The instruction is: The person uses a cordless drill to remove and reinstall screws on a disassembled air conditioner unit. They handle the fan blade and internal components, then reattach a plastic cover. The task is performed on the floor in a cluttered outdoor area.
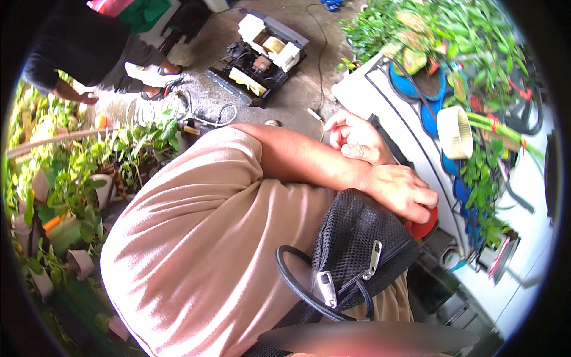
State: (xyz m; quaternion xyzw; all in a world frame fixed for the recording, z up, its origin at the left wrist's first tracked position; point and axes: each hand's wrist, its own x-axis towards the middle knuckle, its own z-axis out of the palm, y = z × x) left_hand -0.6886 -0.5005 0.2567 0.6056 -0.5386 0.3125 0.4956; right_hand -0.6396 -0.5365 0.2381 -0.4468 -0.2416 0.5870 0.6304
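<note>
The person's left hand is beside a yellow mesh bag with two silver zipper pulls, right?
Not yellow: the head view shows that the mesh bag beside the left hand is black. The two silver zipper pulls are right.

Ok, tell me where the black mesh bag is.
In the head view, the black mesh bag sits right of centre, mostly in the lower half, against the tan shirt and just below the left hand.
</note>
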